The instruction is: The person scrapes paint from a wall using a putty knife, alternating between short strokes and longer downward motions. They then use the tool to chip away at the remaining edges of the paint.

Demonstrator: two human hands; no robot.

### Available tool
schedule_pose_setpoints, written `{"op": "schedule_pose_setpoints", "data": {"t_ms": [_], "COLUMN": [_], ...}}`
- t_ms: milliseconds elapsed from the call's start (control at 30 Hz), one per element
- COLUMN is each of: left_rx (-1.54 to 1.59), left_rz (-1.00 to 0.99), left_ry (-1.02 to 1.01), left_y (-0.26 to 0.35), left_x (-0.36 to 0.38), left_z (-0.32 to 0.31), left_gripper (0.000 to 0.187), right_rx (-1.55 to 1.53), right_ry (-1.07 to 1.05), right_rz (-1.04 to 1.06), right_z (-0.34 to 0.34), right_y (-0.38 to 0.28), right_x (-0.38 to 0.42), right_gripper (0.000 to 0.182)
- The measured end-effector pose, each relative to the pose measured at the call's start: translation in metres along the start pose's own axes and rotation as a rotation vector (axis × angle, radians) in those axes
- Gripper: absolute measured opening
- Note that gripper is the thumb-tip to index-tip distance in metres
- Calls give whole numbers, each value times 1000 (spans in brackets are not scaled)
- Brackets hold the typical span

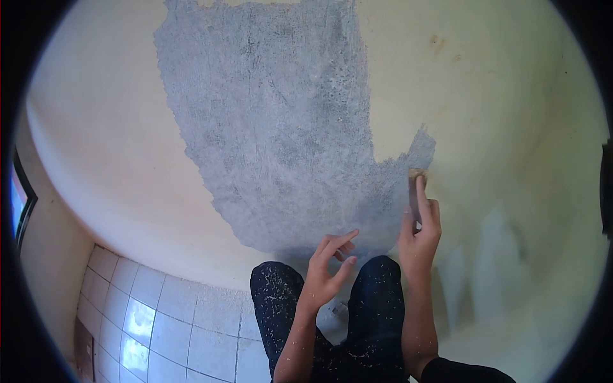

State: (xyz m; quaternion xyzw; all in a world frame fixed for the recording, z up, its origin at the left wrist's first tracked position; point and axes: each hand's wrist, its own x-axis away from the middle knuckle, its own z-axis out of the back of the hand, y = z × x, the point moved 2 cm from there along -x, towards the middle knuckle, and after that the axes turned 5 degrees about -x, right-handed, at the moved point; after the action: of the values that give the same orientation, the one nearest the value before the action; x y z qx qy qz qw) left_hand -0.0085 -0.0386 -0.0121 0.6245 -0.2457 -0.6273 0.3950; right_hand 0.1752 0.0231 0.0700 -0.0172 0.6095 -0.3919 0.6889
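My right hand [420,235] grips a narrow scraper [414,191] and presses its blade against the cream painted wall [511,115], at the lower right edge of a large grey patch of bare plaster [274,127]. My left hand [327,271] hovers just below that patch, fingers spread and curled, holding nothing. Both forearms reach up from the bottom of the view, over my dark trousers [370,306], which are speckled with paint flakes.
White floor tiles [159,319] meet the wall at the lower left. A dark window or door frame [22,204] shows at the far left edge. Pale streaks mark the wall to the right of my right hand.
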Motion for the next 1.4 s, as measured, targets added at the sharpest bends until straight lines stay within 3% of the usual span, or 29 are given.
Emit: {"op": "schedule_pose_setpoints", "data": {"t_ms": [200, 267, 600, 1100, 1267, 1400], "left_rx": [-40, -92, -101, -169, -151, -198], "left_rz": [147, 157, 260, 308, 333, 333], "left_ry": [-26, -65, -52, -191, -213, -174], "left_y": [-62, -67, -86, -96, -96, -95], "left_x": [19, 23, 27, 26, 31, 27], "left_z": [6, 10, 26, 7, 5, 8], "left_gripper": [37, 35, 34, 35, 34, 34], "right_rx": [-4, 9, 127, 86, 172, 123], "right_ry": [-63, -15, -14, 37, -31, -5], "right_rz": [-119, -37, -59, -43, -158, -40], "right_z": [-25, -28, -20, -28, -22, -25], "right_y": [5, 6, -5, -11, -14, -3], "right_x": [-1, -2, -9, -20, -12, -16], "right_gripper": [49, 48, 44, 44, 45, 47]}}
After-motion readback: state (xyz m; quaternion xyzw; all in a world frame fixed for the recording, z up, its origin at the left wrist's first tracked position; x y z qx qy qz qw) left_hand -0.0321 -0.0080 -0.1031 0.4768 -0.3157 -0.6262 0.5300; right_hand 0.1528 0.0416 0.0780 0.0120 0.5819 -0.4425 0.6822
